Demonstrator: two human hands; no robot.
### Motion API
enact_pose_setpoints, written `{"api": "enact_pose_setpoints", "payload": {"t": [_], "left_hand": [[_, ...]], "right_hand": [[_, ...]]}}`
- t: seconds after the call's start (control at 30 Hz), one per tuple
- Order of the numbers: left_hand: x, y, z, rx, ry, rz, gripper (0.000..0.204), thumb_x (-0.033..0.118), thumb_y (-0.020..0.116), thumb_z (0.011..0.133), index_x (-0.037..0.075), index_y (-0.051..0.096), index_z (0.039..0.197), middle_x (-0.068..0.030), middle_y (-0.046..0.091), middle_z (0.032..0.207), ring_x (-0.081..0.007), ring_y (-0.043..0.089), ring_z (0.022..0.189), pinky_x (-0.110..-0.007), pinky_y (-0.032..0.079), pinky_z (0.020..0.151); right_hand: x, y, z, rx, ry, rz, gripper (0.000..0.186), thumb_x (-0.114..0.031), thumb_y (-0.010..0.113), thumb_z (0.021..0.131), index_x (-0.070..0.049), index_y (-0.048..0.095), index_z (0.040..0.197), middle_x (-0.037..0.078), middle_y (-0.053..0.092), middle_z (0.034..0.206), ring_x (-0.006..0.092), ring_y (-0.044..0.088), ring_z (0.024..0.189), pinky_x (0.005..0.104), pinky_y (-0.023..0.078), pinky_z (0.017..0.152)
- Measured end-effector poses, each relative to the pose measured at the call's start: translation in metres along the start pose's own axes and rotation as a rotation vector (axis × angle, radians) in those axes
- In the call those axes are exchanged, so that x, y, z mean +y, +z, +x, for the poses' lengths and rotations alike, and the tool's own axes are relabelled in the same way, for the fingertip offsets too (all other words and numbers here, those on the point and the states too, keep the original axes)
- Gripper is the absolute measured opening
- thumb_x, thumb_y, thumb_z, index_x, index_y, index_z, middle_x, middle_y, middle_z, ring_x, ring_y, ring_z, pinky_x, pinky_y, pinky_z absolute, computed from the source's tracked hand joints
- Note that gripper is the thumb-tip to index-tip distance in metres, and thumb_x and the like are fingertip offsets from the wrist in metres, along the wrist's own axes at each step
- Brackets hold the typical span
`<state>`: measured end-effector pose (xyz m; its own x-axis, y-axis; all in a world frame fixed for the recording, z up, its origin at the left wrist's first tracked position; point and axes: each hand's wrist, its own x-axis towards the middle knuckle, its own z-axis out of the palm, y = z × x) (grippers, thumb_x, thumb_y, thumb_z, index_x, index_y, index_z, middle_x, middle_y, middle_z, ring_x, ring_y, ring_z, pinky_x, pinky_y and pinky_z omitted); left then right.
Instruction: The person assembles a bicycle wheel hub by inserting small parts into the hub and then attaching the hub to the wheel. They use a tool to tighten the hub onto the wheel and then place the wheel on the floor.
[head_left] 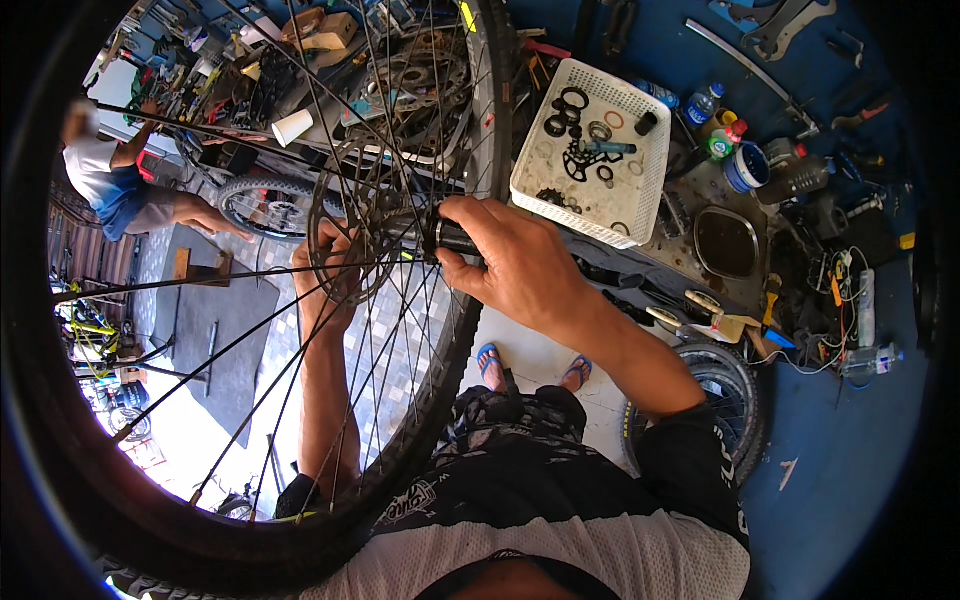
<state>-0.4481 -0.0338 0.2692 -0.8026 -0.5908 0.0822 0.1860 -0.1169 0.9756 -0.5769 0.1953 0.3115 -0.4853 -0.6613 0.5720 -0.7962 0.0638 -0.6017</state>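
Note:
A large spoked bicycle wheel [488,130] stands upright in front of me, its black tyre curving past my chest. My right hand [515,262] pinches a black cylindrical part [457,238] at the near side of the hub [403,230], thumb below and fingers above. On the other side, my left hand [328,272] is seen through the spokes, its fingers curled at the hub beside the disc brake rotor [372,285]. Spokes and rotor partly hide those fingers.
A white plastic basket [645,205] with black rings and small parts sits on the cluttered bench, near bottles [703,105] and a square tray [727,243]. Another wheel [745,400] leans below the bench. A person [120,180] stands at the far left.

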Motion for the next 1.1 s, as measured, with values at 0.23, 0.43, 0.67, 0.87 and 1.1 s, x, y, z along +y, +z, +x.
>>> {"api": "enact_pose_setpoints", "payload": {"t": [0.23,0.43,0.67,0.87,1.1], "left_hand": [[-0.002,-0.001,0.002,0.005,-0.013,-0.016,0.025,0.007,0.065,0.101,0.006,0.055,0.079,0.0009,0.058,0.081,-0.0058,0.044,0.066,-0.025,0.035,0.059],[-0.004,-0.005,0.002,-0.060,0.008,-0.058,0.026,0.009,0.065,0.102,0.007,0.052,0.080,-0.0014,0.057,0.082,-0.0085,0.046,0.066,-0.027,0.037,0.060],[-0.006,-0.008,0.001,-0.097,0.025,-0.107,0.010,0.012,0.070,0.100,0.004,0.069,0.105,0.0009,0.066,0.086,-0.0077,0.056,0.069,-0.024,0.045,0.062],[-0.003,-0.004,0.000,-0.100,0.008,-0.146,0.022,0.011,0.071,0.098,0.007,0.056,0.083,-0.0008,0.058,0.082,-0.0111,0.052,0.070,-0.028,0.043,0.065],[0.001,0.002,-0.003,-0.071,0.038,-0.110,0.016,0.010,0.074,0.096,0.004,0.063,0.087,-0.0028,0.065,0.083,-0.0101,0.055,0.069,-0.027,0.044,0.063]], "right_hand": [[0.000,-0.003,0.003,-0.036,0.001,0.000,0.040,-0.017,0.081,0.088,-0.006,0.059,0.119,0.014,0.068,0.089,0.0332,0.072,0.073,0.0428,0.060,0.063],[0.000,-0.004,0.002,-0.047,-0.127,-0.121,0.029,-0.014,0.073,0.092,-0.008,0.060,0.117,0.013,0.068,0.100,0.0289,0.071,0.085,0.0397,0.061,0.064],[0.012,-0.007,0.000,-0.050,-0.394,-0.384,0.022,-0.016,0.073,0.086,-0.014,0.067,0.107,0.006,0.065,0.106,0.0158,0.064,0.083,0.0311,0.059,0.060],[0.028,-0.013,0.000,0.054,-0.566,-0.434,0.026,-0.014,0.073,0.085,-0.021,0.075,0.110,0.008,0.070,0.113,0.0163,0.065,0.079,0.0258,0.054,0.056],[0.033,-0.005,-0.003,0.056,-0.440,-0.294,0.025,-0.015,0.069,0.089,-0.023,0.073,0.113,0.013,0.063,0.123,0.0236,0.070,0.093,0.0336,0.062,0.061]]}}
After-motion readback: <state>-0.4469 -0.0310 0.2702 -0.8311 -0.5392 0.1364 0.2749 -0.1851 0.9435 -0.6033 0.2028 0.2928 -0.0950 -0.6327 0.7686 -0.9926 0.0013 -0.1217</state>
